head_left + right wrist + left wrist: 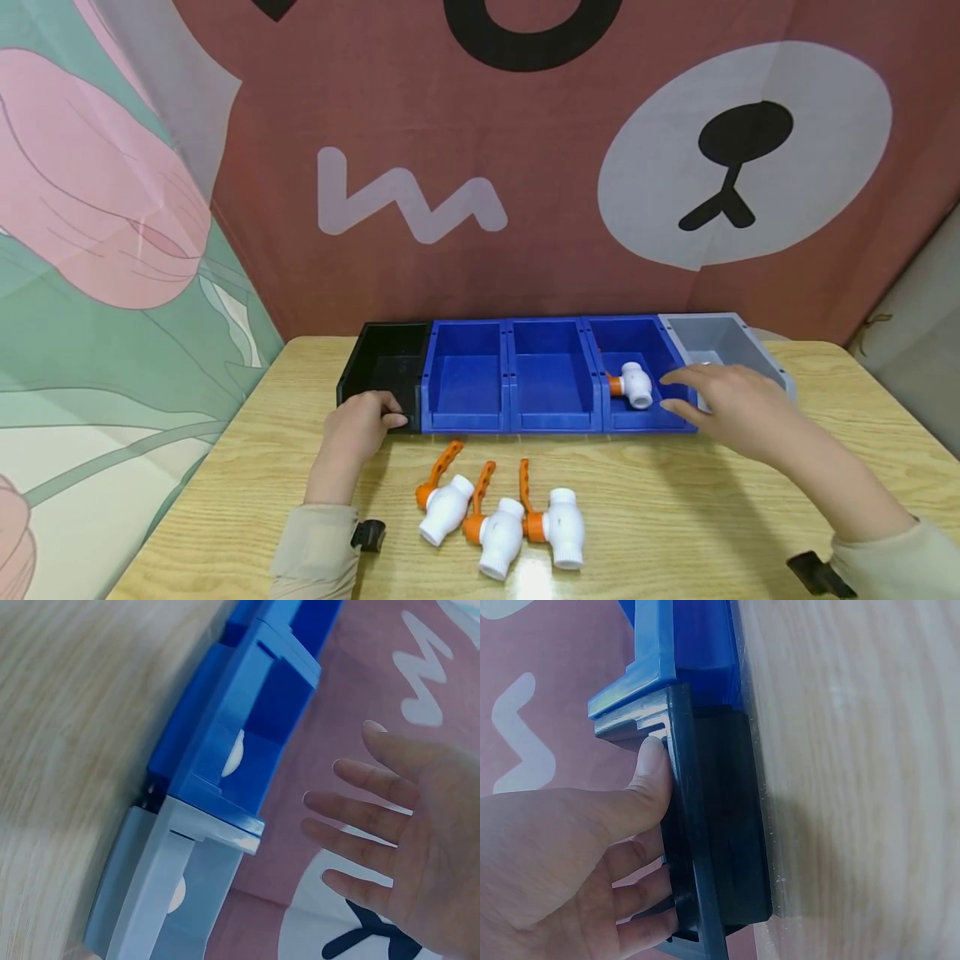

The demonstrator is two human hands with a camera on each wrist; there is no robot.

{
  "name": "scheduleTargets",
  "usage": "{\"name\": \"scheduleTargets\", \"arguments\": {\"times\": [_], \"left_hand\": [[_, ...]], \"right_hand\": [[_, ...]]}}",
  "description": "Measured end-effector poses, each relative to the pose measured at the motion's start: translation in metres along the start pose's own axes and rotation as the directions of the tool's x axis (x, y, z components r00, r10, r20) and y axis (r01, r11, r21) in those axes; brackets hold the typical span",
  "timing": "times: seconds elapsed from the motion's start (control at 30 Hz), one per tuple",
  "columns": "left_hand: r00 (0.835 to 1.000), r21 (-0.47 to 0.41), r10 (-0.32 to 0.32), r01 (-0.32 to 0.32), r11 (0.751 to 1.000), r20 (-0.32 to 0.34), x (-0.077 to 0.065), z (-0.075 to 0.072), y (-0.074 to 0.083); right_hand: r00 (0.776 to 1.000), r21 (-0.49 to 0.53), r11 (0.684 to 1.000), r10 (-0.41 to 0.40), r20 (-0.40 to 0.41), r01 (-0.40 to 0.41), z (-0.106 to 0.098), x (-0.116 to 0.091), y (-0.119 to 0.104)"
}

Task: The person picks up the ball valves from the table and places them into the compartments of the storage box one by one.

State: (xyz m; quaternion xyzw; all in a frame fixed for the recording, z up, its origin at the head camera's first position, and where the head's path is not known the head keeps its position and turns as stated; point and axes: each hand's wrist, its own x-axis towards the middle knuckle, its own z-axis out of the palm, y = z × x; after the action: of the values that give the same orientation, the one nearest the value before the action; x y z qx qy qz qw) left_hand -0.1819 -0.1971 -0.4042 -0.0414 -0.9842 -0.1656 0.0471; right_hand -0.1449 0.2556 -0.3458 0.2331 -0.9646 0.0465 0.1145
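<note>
My left hand [358,427] rests at the front rim of the black bin [727,825], its thumb near the rim's corner and its fingers bent over the edge. The right hand [738,408] hovers over the right end of the bin row, thumb and fingers apart, holding nothing. Just left of its fingertips, a white ball valve [636,386] with an orange handle lies in the rightmost blue bin [648,419]. Three more such valves, a left one [447,510], a middle one [501,537] and a right one [566,529], lie on the table, handles pointing away.
Two other blue bins, one [468,392] beside the black bin and another [553,387], stand in the row. A grey bin [142,900] with a white piece [177,895] inside ends it. A printed cloth [405,275] hangs behind the wooden table [645,517].
</note>
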Motion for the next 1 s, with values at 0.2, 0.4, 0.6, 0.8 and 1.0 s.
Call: {"name": "scheduleTargets", "arguments": {"times": [0.2, 0.4, 0.6, 0.8, 1.0], "left_hand": [[1.0, 0.001, 0.001, -0.001, 1.0, 0.004, 0.0, 0.0, 0.0], [1.0, -0.003, 0.005, -0.005, 1.0, -0.001, 0.0, 0.0, 0.0], [1.0, -0.002, 0.0, 0.0, 1.0, 0.002, 0.0, 0.0, 0.0], [1.0, 0.001, -0.002, 0.002, 1.0, 0.001, -0.001, -0.001, 0.001], [1.0, 0.003, -0.004, 0.004, 1.0, 0.006, -0.001, -0.002, 0.0]], "right_hand": [[0.995, 0.059, 0.994, 0.093, 0.036, -0.095, -0.005, -0.002, 0.01], [0.98, 0.093, 0.979, 0.174, 0.098, -0.183, -0.008, -0.003, 0.021], [0.958, 0.123, 0.957, 0.244, 0.148, -0.262, -0.009, -0.005, 0.031], [0.948, 0.144, 0.944, 0.272, 0.163, -0.296, -0.006, -0.01, 0.042], [0.934, 0.16, 0.928, 0.307, 0.183, -0.336, -0.001, -0.013, 0.051]]}}
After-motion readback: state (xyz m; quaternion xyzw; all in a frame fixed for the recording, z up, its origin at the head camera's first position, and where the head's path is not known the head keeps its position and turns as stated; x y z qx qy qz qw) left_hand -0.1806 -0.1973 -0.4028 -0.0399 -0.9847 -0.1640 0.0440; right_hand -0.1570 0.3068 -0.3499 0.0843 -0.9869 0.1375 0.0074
